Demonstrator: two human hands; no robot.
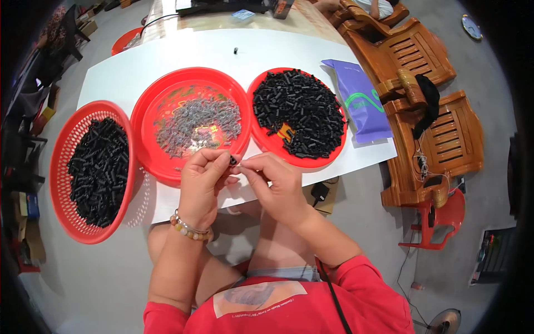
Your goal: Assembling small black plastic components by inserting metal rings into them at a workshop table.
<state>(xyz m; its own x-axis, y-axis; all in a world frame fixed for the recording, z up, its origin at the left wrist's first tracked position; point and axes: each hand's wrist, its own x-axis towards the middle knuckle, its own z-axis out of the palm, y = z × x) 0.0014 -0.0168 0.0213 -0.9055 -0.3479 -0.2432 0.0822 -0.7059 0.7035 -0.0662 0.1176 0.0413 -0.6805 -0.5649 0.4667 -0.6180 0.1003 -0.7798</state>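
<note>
My left hand (201, 179) pinches a small black cylindrical piece (233, 160) between thumb and fingertips, just over the table's near edge. Close against it, my right hand (273, 179) has thumb and forefinger pressed together at the end of that piece. Whatever lies between those right fingertips is too small to name. Beyond my hands, a round red basin (146, 119) holds a loose heap of tiny grey metal-looking parts (208, 119). To its right, many short black tubes (297, 106) fill a red tray (325, 162). More black tubes (99, 172) lie in a red perforated basket (60, 192) at the left.
A purple bag (360, 103) lies at the right side of the white table (194, 47). One loose black piece (235, 50) sits near the far edge. Wooden armchairs (439, 133) and a red plastic stool (445, 220) stand to the right. A person sits at the far right.
</note>
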